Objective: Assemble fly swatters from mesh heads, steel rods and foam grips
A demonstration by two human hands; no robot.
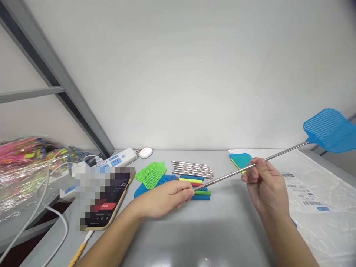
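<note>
A fly swatter with a blue mesh head [328,129] and a thin metal rod [228,175] slants across the view, its head up at the right edge. My left hand [169,194] is closed round the rod's lower end and hides it. My right hand [265,185] pinches the rod near its middle. Behind my left hand lie a green swatter head [151,175] and blue ones [141,191]. Several metal rods [191,169] rest side by side there, with coloured handle tubes [201,197] in front of them.
At the left are a phone [111,204], a power strip [121,157], a white cable [65,222] and shiny plastic packs [25,174]. A white round device [146,152] sits by the wall. Right, a teal swatter head [240,160] lies by a plastic bag [330,230].
</note>
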